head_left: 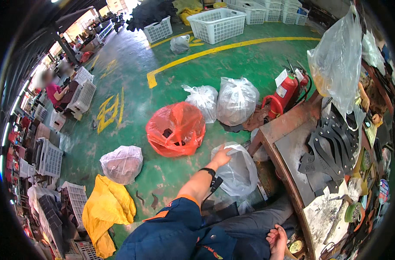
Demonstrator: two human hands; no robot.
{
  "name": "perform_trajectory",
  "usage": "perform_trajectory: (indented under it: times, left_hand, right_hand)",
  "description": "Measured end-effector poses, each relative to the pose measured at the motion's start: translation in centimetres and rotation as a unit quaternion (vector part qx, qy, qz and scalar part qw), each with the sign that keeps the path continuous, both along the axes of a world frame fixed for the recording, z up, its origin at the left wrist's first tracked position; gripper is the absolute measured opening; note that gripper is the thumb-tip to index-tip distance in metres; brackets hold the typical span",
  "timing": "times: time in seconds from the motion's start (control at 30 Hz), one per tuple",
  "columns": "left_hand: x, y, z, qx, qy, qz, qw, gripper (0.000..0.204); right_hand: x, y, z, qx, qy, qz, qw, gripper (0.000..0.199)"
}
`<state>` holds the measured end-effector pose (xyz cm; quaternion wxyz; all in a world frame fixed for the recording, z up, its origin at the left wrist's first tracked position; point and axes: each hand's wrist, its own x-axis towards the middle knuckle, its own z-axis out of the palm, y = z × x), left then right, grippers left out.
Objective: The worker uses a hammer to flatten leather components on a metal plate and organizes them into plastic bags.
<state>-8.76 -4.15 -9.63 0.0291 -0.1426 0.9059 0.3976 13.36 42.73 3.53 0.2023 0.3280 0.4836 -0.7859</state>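
My left hand (221,157), with a black band on its wrist, reaches forward to the near rim area of a clear plastic bag (238,171). Its fingers are closed on the bag's edge, and the bag stands on the floor with its mouth spread. My right hand (276,239) rests low by my lap, beside the workbench edge, palm turned up. Its fingers are loosely curled and apart, and nothing shows in them. Just beyond the clear bag stands a red plastic bag (175,130) with dark pieces inside.
Two tied, filled bags (237,102) and fire extinguishers (287,89) stand ahead. A workbench (288,147) at right bears black cut pieces (329,149) and a hanging clear bag (338,60). Left lie a whitish bag (122,164) and yellow sack (108,212). A person (56,93) sits far left.
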Motion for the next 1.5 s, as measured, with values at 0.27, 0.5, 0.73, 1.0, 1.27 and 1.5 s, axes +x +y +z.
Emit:
perform_trajectory:
  times: [0.27,0.5,0.73,1.0,1.27,1.5]
  left_hand:
    - [11.9,-1.4,-3.6,0.067,-0.044,-0.073,0.994,0.057]
    - [19.6,-0.2,-3.2,0.087,-0.212,-0.2,0.953,0.052]
    - [25.4,0.0,-5.7,0.01,-0.247,-0.366,0.897,0.043]
    - [26.5,0.1,-2.5,-0.022,-0.179,-0.364,0.914,0.036]
    - [27.4,-1.8,-2.4,-0.009,-0.258,-0.229,0.939,0.041]
    - [29.1,-0.3,-3.3,0.076,-0.332,-0.182,0.922,0.038]
  right_hand:
    - [-0.7,-1.5,3.5,-0.019,-0.04,0.032,0.999,0.027]
    - [-0.7,-0.8,2.4,-0.033,-0.034,0.042,0.998,0.025]
    - [0.1,-0.7,2.8,-0.004,-0.021,0.034,0.999,0.029]
    - [1.6,0.3,1.3,-0.121,0.001,-0.007,0.993,0.018]
    - [1.3,0.3,1.2,-0.052,0.075,0.003,0.996,0.029]
    - [2.5,0.5,0.9,-0.053,0.089,-0.008,0.995,0.03]
